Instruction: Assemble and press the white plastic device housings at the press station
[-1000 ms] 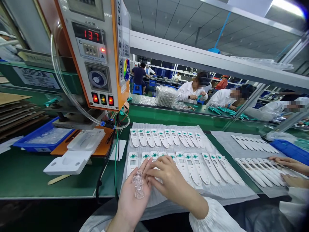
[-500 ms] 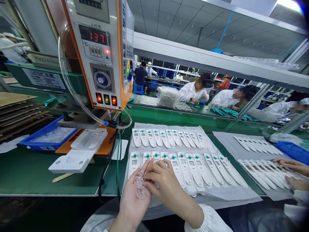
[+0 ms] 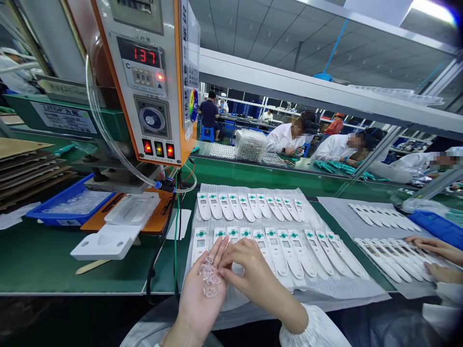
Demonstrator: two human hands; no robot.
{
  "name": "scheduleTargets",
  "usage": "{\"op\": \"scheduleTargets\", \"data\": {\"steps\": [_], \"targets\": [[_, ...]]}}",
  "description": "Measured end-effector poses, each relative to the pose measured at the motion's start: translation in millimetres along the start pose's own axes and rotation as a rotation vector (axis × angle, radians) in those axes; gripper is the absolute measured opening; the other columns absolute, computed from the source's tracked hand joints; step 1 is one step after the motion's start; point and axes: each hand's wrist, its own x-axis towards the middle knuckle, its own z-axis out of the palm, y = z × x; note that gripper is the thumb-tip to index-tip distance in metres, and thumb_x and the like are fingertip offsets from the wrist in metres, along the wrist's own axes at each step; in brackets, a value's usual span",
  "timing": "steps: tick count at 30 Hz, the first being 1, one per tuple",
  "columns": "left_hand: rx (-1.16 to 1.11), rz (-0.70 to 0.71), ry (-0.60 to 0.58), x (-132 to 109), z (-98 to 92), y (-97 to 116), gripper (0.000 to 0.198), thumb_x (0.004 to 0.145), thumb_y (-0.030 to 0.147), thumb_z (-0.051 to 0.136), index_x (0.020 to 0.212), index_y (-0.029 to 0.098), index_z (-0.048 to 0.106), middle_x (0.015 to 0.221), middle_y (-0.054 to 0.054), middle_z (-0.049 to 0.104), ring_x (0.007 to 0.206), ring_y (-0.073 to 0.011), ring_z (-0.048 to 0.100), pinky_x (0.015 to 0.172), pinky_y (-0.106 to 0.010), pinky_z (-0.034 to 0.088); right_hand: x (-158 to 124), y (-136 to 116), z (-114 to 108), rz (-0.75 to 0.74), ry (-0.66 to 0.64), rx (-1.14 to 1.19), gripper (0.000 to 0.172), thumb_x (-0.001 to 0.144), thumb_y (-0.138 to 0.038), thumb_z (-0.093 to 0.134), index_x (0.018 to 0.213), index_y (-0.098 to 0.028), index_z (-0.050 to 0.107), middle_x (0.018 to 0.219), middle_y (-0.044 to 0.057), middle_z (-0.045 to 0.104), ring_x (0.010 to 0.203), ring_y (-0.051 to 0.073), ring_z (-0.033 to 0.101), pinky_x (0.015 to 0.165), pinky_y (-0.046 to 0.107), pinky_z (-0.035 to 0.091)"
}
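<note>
My left hand [image 3: 202, 294] is turned palm up, fingers stretched out, holding a small heap of clear plastic pieces [image 3: 210, 279] in its palm. Over that heap, my right hand [image 3: 249, 270] has its thumb and fingertips pinched together at the pieces' right edge; a clear piece seems to be between them, partly hidden by the fingers. Just beyond both hands lies a row of white elongated plastic housings [image 3: 273, 250], each with a small window and a green mark at its top end. A second row of such housings [image 3: 233, 205] lies farther back.
White foam sheeting [image 3: 314, 217] lies under the housings. At left stand an orange-framed press controller [image 3: 152, 96] reading 137, a white fixture [image 3: 104, 243] and a blue tray [image 3: 65, 207] of clear pieces. At right, a co-worker's hands [image 3: 439, 255] touch more housings.
The clear pieces in my left palm have spread out somewhat. My right fingertips have shifted slightly and drawn closer together in a pinch. The housings stay put.
</note>
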Motion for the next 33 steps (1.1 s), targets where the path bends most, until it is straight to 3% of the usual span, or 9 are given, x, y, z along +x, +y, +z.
{"op": "scheduleTargets", "data": {"steps": [3, 6, 11, 18, 23, 33], "targets": [[0.012, 0.012, 0.000, 0.8, -1.4, 2.6, 0.050, 0.099, 0.020, 0.027, 0.146, 0.009, 0.034, 0.128, -0.020, 0.063, 0.111, -0.0214, 0.065, 0.072, -0.023, 0.058, 0.9, 4.6, -7.4, 0.070, 0.018, 0.165, 0.008, 0.081, -0.021, 0.072, 0.082, -0.029, 0.072, 0.084, -0.006, 0.070, 0.090, 0.014, 0.058, 0.089, 0.030, 0.040], [0.017, 0.051, 0.027, 0.1, -1.7, 5.0, 0.049, 0.098, 0.020, 0.027, 0.144, 0.008, 0.038, 0.126, -0.021, 0.064, 0.112, -0.0247, 0.065, 0.081, -0.032, 0.060, 8.5, 14.6, -28.3, 0.098, 0.051, 0.165, 0.003, 0.082, -0.027, 0.072, 0.083, -0.029, 0.074, 0.087, -0.004, 0.072, 0.092, 0.015, 0.060, 0.088, 0.031, 0.042], [0.000, 0.088, 0.056, -3.1, 0.1, 5.9, 0.050, 0.096, 0.017, 0.030, 0.143, 0.007, 0.040, 0.126, -0.022, 0.064, 0.113, -0.0250, 0.064, 0.088, -0.036, 0.059, 42.7, 40.8, -59.4, 0.092, 0.064, -0.320, 0.011, 0.087, -0.035, 0.066, 0.083, -0.028, 0.074, 0.089, -0.001, 0.073, 0.093, 0.018, 0.059, 0.090, 0.036, 0.038], [-0.020, 0.086, 0.050, -4.4, -2.8, 12.5, 0.052, 0.096, 0.021, 0.029, 0.146, 0.013, 0.037, 0.125, -0.019, 0.065, 0.111, -0.0249, 0.065, 0.088, -0.036, 0.059, 78.0, 68.3, -32.6, -0.002, -0.077, -0.537, 0.010, 0.084, -0.025, 0.068, 0.076, -0.023, 0.073, 0.084, 0.001, 0.072, 0.092, 0.018, 0.056, 0.089, 0.036, 0.032], [-0.046, 0.102, 0.058, -4.7, -5.1, 17.5, 0.052, 0.096, 0.022, 0.028, 0.147, 0.011, 0.035, 0.120, -0.019, 0.068, 0.112, -0.0246, 0.065, 0.087, -0.035, 0.059, 83.0, 73.7, -18.3, -0.057, -0.139, -0.614, 0.011, 0.084, -0.021, 0.065, 0.077, -0.021, 0.072, 0.085, 0.003, 0.071, 0.092, 0.019, 0.055, 0.090, 0.037, 0.031], [-0.050, 0.089, 0.050, -1.6, -6.9, 17.7, 0.053, 0.096, 0.023, 0.029, 0.148, 0.011, 0.034, 0.117, -0.018, 0.070, 0.109, -0.0245, 0.066, 0.087, -0.034, 0.059, 86.3, 71.9, -13.1, -0.116, -0.184, -0.746, 0.019, 0.087, -0.018, 0.054, 0.077, -0.018, 0.071, 0.087, 0.006, 0.070, 0.093, 0.021, 0.053, 0.092, 0.040, 0.031]]}}
